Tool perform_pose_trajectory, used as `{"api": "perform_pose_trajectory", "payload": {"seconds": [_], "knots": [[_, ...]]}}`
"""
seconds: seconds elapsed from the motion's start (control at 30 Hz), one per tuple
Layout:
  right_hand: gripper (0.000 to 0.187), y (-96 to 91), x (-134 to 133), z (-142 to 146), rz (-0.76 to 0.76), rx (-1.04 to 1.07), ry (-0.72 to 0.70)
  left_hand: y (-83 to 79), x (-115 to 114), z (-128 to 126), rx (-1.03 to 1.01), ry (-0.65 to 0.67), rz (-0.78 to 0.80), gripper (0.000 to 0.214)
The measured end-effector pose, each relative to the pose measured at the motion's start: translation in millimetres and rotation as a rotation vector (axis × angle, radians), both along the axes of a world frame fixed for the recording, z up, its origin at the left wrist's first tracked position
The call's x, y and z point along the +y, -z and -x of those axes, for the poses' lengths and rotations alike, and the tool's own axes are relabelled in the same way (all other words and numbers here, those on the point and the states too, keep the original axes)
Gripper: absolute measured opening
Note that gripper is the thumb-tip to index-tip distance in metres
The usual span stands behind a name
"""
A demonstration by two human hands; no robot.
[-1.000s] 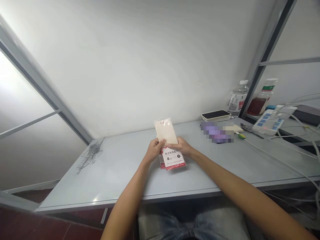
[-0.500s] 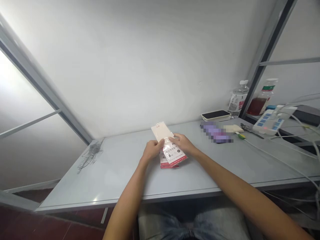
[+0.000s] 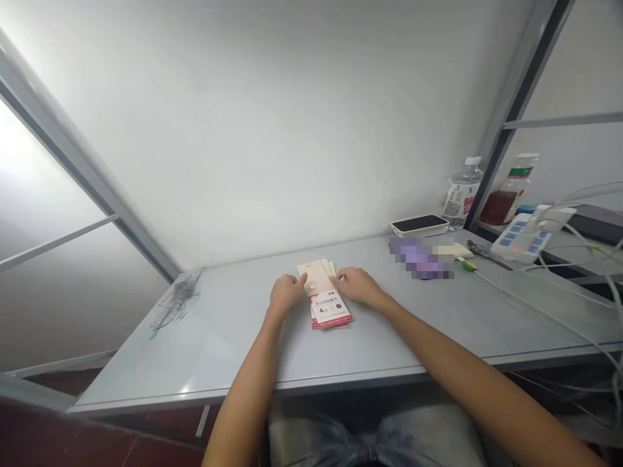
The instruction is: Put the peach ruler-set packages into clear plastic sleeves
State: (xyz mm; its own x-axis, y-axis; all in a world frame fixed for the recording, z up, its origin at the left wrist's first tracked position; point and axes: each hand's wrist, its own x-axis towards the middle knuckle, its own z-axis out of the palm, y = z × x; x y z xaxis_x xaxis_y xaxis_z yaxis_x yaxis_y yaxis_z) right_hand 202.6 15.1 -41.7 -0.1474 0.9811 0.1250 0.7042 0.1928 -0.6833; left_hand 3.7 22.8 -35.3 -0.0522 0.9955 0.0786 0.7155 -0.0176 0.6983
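A small stack of flat ruler set packets (image 3: 327, 305), white with red lower edges, lies on the desk in front of me, slightly fanned so several edges show. The top packet bears printed text and a "4". My left hand (image 3: 287, 293) grips the stack's left edge, thumb on the upper packet and fingers curled. At the right edge, my right hand (image 3: 361, 285) has its thumb and bent fingers closed against the packets. The fingertips under the edges are partly hidden.
On the grey desk (image 3: 233, 337), a crumpled clear wrapper (image 3: 178, 301) lies at left. To the right are a phone (image 3: 419, 225), a blurred purple item (image 3: 421, 257), scissors (image 3: 489, 255), a water bottle (image 3: 462, 194), a power strip (image 3: 522, 235) and a white cable (image 3: 530, 308).
The top ruler set packet, held tilted above the others, has come down flat and more in line with the stack. My hands have moved slightly apart to its sides.
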Motion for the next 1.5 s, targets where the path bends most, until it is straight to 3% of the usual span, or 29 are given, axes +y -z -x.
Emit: {"api": "perform_pose_trajectory", "payload": {"seconds": [0.43, 0.73, 0.93, 1.07, 1.5], "knots": [[0.035, 1.7, -3, 4, -0.002, 0.050, -0.095, 9.8, -9, -18, 0.059, 0.138, -0.009, 0.033], [0.034, 7.4, 7, 0, -0.020, 0.198, 0.091, 7.7, -8, -18, 0.064, 0.236, -0.120, 0.030], [0.038, -0.1, 3, 5, 0.116, 0.458, -0.130, -0.8, -15, -23, 0.060, 0.338, -0.250, 0.028], [0.031, -1.8, -1, 9, 0.190, 0.599, -0.227, -1.0, -18, -28, 0.091, 0.304, -0.354, 0.020], [0.018, 2.3, 1, 13, 0.214, 0.713, -0.074, -1.8, -19, -30, 0.273, 0.333, -0.423, 0.027]]}}
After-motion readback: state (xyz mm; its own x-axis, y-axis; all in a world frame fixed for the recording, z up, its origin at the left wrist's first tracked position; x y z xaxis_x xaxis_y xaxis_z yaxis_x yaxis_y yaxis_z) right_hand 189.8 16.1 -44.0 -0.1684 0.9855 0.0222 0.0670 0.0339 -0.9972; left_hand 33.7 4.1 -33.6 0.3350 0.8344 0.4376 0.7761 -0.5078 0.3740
